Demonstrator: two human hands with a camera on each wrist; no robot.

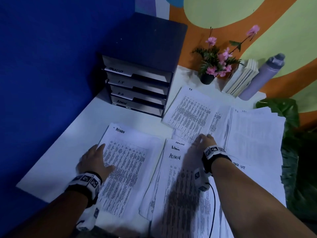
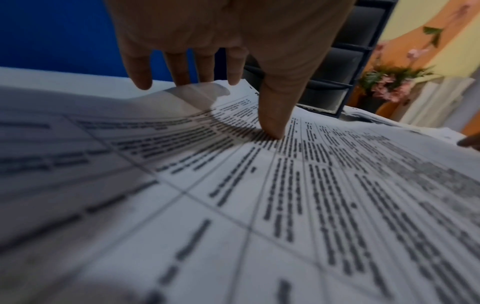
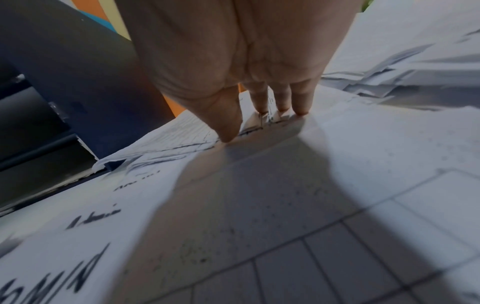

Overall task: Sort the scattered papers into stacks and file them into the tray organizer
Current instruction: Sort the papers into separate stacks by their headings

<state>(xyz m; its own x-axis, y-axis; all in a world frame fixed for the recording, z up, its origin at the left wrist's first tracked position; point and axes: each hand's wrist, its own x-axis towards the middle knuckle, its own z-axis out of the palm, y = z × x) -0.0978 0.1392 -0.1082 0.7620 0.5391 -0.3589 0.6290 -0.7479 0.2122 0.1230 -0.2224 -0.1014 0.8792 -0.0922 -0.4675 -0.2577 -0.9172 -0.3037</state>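
A stack of printed sheets headed ADMIN (image 1: 125, 162) lies at the front left of the white table. My left hand (image 1: 93, 161) rests flat on its left edge, the thumb (image 2: 272, 123) pressing the print and the fingers straight. Fanned sheets also marked ADMIN (image 1: 176, 170) lie beside it. My right hand (image 1: 204, 140) touches their far end with straight fingertips (image 3: 301, 109), where they meet an H.R. stack (image 1: 190, 110). The dark tray organizer (image 1: 137, 86) stands at the back left, its trays labelled I.T, H.R and ADMIN.
A loose pile of papers (image 1: 253, 134) spreads over the right of the table. At the back stand a potted pink flower (image 1: 214, 64), upright books (image 1: 241, 78) and a lilac bottle (image 1: 262, 76). A green leafy plant (image 1: 289, 152) borders the right edge. Blue wall on the left.
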